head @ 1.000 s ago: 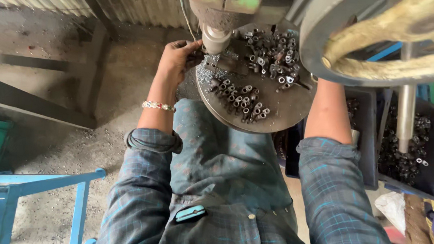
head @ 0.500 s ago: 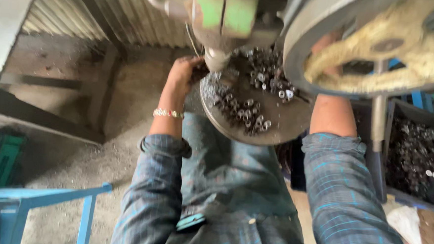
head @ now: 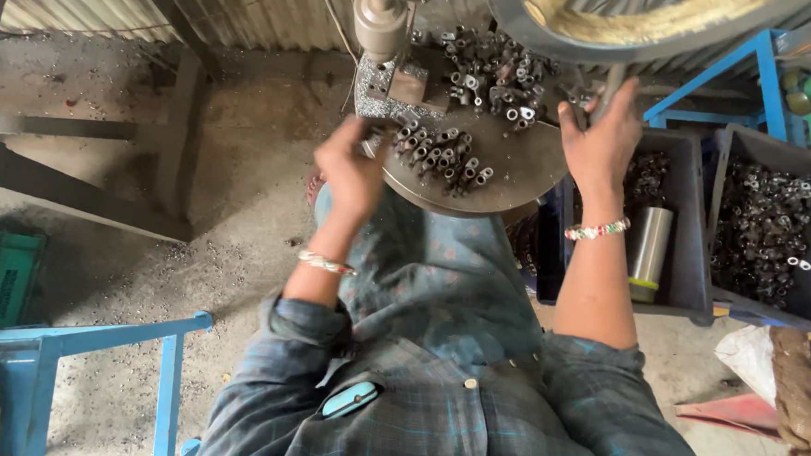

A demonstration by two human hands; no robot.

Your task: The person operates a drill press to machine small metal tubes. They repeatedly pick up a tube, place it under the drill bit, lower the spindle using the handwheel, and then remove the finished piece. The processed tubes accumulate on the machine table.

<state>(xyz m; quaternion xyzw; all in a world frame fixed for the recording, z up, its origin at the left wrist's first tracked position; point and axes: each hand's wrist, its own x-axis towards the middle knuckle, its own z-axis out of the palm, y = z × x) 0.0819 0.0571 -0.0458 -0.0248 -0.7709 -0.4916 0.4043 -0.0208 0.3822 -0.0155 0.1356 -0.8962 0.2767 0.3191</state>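
My left hand [head: 351,171], left of centre in the frame, pinches at the near-left edge of the heap of small dark metal tube pieces [head: 442,156] on the round steel press table [head: 510,173]; whether a piece sits in my fingers I cannot tell. My right hand [head: 602,141], upper right of centre, is curled around the thin grey metal lever rod [head: 611,86], well apart from that heap.

Corrugated metal wall [head: 140,1] along the top. Bare concrete floor [head: 230,219], dusty, stained, strewn with dark grit. Dark steel beams [head: 65,187] lie across it at left. Blue metal frame [head: 104,332] lower left; green crate [head: 1,276] beside it. Flat daylight.
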